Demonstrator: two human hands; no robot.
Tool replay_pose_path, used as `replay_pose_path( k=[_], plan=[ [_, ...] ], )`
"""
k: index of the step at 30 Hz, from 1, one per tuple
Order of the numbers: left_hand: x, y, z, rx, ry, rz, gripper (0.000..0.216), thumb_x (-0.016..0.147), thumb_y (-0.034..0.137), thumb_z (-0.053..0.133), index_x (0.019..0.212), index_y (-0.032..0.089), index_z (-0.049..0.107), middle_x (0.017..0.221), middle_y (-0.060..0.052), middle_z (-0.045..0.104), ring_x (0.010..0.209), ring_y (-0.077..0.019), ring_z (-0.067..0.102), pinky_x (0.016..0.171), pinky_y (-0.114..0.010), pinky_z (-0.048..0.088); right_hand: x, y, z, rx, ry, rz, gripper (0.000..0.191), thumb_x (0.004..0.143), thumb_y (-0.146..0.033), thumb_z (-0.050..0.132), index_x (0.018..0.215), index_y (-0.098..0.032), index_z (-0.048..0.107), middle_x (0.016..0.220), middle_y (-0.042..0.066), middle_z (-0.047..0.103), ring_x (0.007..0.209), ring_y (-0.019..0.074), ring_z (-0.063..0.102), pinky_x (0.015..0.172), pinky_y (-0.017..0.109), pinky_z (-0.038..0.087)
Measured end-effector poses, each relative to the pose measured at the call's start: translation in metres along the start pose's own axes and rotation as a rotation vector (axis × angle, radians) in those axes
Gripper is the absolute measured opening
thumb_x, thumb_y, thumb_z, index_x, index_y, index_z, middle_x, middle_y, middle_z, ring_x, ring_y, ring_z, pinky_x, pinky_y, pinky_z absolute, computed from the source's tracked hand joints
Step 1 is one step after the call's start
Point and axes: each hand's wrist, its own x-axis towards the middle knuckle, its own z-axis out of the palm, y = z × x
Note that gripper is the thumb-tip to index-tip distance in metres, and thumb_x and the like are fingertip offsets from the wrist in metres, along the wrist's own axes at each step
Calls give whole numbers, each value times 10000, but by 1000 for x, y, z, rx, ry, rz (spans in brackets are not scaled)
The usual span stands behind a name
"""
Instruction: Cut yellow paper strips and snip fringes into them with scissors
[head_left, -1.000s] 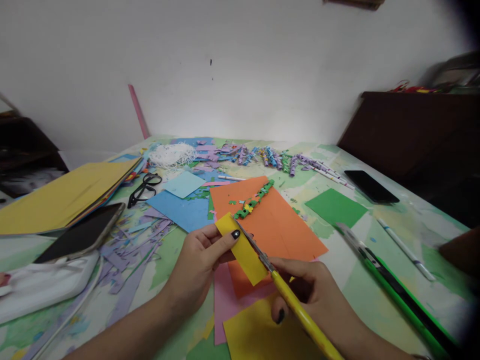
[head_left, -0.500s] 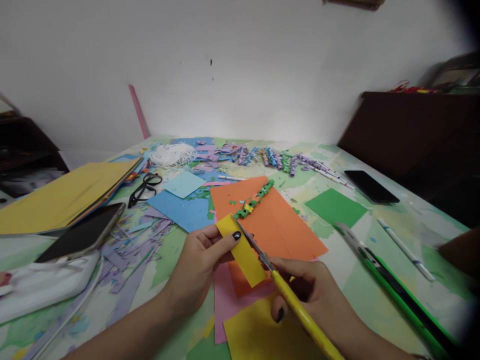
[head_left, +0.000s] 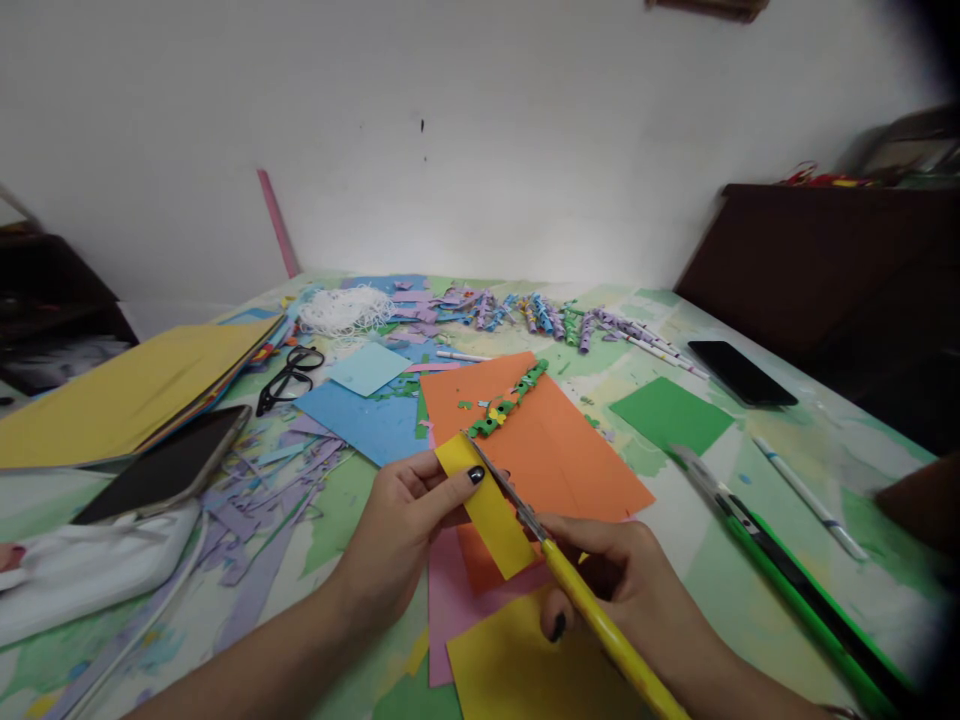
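Your left hand (head_left: 409, 510) pinches a yellow paper strip (head_left: 499, 533) over the orange sheet (head_left: 581, 465) on the bench (head_left: 330, 540). Yellow-handled scissors (head_left: 585, 593), gripped in your right hand (head_left: 645, 580), run along the strip's right edge. Farther right lies a green cutter (head_left: 787, 567), blade out.

Black glasses (head_left: 291, 370) at left, dark phone (head_left: 742, 374) at right, pink strip (head_left: 277, 224) before a pale wall (head_left: 525, 170), brown cabinet (head_left: 817, 270)

yellow strip (head_left: 493, 524) | shifted slightly toward the wearer | left hand (head_left: 409, 512) | thumb moved along with it
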Motion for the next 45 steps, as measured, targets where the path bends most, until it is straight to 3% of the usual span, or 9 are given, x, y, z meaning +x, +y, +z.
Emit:
replay_pose_path(
  k=[13,26,38,45],
  plan=[
    [-1,1,1,10,16,-1,182,761,211,697,915,124,736,863,-106,757,726,-227,705,700,-341,558,0,1,0,-18,7,27,299,648,-275,780,938,-201,773,527,-30,569,498,100,434,465,197,388],
    [-1,-1,0,6,16,7,174,764,206,700,912,121,736,868,-103,756,727,-213,702,703,-321,551,-1,1,-3,-130,0,-5,270,696,-279,746,952,-198,770,526,-22,607,494,114,469,482,208,398],
    [-1,1,2,43,-31,-18,137,775,231,687,836,115,729,846,-107,750,692,-201,690,703,-317,549,0,4,-1,-31,5,6,256,663,-207,763,919,-200,773,565,-35,571,513,98,456,504,201,408],
    [0,-1,-1,45,-21,-23,135,782,216,678,862,121,730,845,-101,749,722,-199,688,709,-308,544,-1,2,-3,6,23,0,222,659,-264,778,867,-185,767,600,-21,597,500,94,479,472,196,404]
  ],
)
